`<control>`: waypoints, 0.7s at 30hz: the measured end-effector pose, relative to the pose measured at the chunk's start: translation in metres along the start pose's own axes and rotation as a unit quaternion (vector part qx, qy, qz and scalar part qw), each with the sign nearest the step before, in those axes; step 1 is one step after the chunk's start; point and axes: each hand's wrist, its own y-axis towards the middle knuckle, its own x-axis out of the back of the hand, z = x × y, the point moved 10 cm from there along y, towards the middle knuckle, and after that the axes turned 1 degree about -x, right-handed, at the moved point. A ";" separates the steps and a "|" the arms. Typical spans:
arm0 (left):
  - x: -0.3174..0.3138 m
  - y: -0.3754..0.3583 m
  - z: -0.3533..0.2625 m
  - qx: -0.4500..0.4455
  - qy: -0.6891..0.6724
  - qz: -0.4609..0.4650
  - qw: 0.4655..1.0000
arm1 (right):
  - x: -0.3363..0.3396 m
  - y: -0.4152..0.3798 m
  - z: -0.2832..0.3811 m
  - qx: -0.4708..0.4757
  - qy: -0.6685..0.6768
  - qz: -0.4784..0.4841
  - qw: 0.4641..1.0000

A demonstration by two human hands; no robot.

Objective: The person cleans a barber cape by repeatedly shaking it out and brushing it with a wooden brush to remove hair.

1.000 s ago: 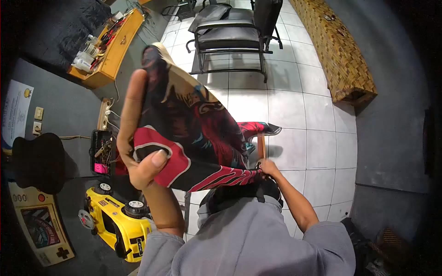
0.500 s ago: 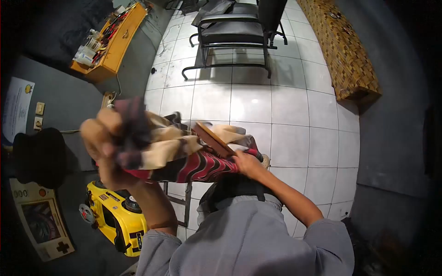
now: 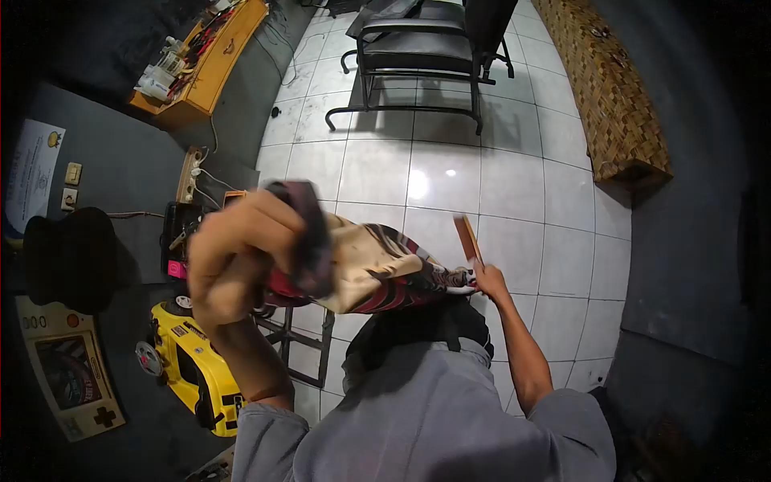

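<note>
A patterned cloth [image 3: 373, 261] in cream, dark red and black, perhaps a barber's cape, stretches across the front of my body. My left hand [image 3: 241, 249], raised and blurred, is closed around its bunched dark end. Out to the right, my right hand [image 3: 491, 281] grips a wooden brush [image 3: 467, 239] that points up and away from me. The same hand also pinches the cloth's other end against the brush's lower part. Most of the fingers of the right hand are hard to make out.
Ahead stands a black padded chair [image 3: 418, 52] on white floor tiles. A wooden shelf [image 3: 213, 76] with bottles and tools is at the left wall. A yellow toy car [image 3: 189, 365] lies at lower left beside a metal frame [image 3: 305, 345]. A woven-patterned bench [image 3: 606, 96] lines the right.
My right hand has moved right with the brush and the cloth's end, pulling the cloth out longer. My left hand has shifted slightly right, still on the bunched cloth.
</note>
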 end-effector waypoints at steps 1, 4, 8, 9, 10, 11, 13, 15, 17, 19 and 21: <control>-0.019 -0.001 0.005 0.019 -0.018 0.076 0.997 | 0.025 -0.026 0.057 0.058 0.040 -0.016 0.997; -0.042 -0.004 0.016 0.026 -0.125 0.091 0.988 | 0.070 -0.108 0.198 0.256 0.181 0.025 0.949; -0.058 -0.004 0.027 0.022 -0.257 0.107 0.960 | 0.080 -0.192 0.315 0.508 0.286 0.170 0.794; -0.060 -0.004 0.028 0.006 -0.280 0.111 0.954 | 0.077 -0.213 0.333 0.544 0.302 0.187 0.760; -0.062 -0.005 0.028 -0.010 -0.302 0.115 0.946 | 0.077 -0.234 0.346 0.555 0.288 0.170 0.762; -0.065 -0.009 0.028 -0.010 -0.302 0.114 0.946 | 0.068 -0.236 0.348 0.555 0.287 0.172 0.762; -0.059 -0.017 0.058 0.120 -0.192 0.021 0.974 | 0.033 -0.215 0.339 0.441 0.325 0.237 0.802; -0.060 -0.025 0.071 0.162 -0.053 0.015 0.985 | 0.051 -0.214 0.339 0.502 0.244 0.043 0.828; -0.039 -0.041 0.073 0.154 0.033 -0.146 0.977 | 0.055 -0.194 0.327 0.458 0.294 -0.028 0.839; -0.023 -0.082 0.099 0.197 0.197 -0.217 0.935 | 0.071 -0.192 0.325 0.433 0.291 -0.066 0.850; -0.070 -0.144 0.170 0.302 -0.057 -0.158 0.938 | 0.085 -0.196 0.323 0.408 0.288 -0.105 0.860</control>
